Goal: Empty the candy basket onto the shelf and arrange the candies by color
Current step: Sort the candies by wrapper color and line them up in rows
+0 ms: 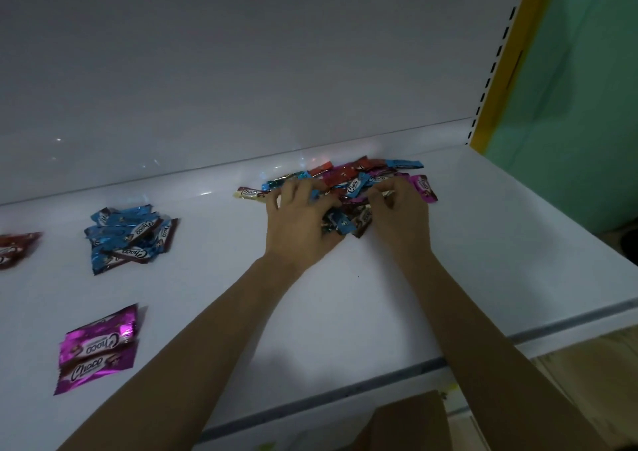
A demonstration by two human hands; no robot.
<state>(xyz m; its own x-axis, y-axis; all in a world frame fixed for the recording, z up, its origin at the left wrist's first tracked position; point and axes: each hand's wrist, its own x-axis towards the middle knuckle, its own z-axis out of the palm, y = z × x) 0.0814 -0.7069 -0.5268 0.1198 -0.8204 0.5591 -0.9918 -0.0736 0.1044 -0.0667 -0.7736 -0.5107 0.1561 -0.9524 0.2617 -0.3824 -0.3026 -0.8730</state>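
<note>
Brown cardboard is seen closest, at the bottom edge below the shelf's front lip. On the white shelf, at the far left, a few red-brown candies are cut off by the frame. Just right of them a blue heap is gathered, and nearer the front a pair of magenta candies is laid overlapping. Further right, close to the back panel, the mixed pile of blue, red, magenta and brown wrappers is spread. The left hand is laid on its near-left part, fingers curled round blue wrappers. The right hand is set on its right part, thumb and fingers pinched on a wrapper whose colour cannot be told.
</note>
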